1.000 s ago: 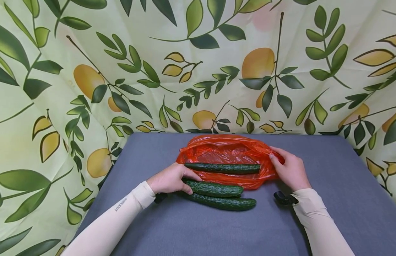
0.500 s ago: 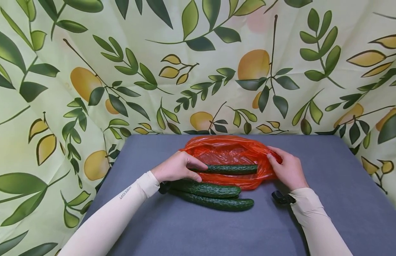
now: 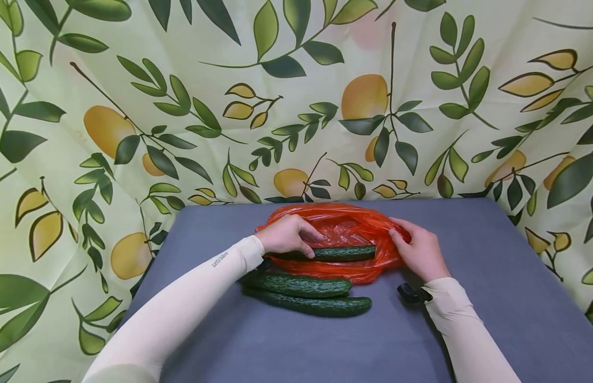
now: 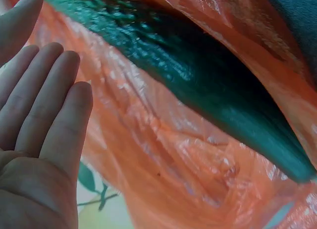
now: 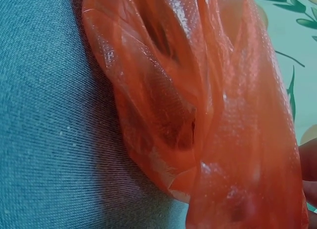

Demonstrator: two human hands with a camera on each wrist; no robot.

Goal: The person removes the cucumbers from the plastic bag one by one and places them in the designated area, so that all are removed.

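A red plastic bag (image 3: 325,210) lies with its mouth spread, and a dark green cucumber (image 3: 346,254) rests inside it. My left hand (image 3: 289,235) reaches over this cucumber's left part, thumb and fingers apart. In the left wrist view, the fingers (image 4: 62,110) are straight beside the bumpy cucumber (image 4: 173,70), with a gap between. With my right hand (image 3: 423,252) I pinch the bag's right edge. The right wrist view shows folds of the bag (image 5: 242,125) and only bits of the fingers (image 5: 309,164) at its border.
Two more cucumbers lie side by side in front of the bag, an upper one (image 3: 301,285) and a lower one (image 3: 320,305). They rest on a grey-blue cloth-covered table (image 3: 296,346). Behind stands a leaf-and-fruit patterned curtain (image 3: 296,133), close to the table's back edge.
My left hand has left the front cucumbers and moved up and right over the cucumber in the bag. My right hand keeps its hold on the bag. The head view has shifted slightly.
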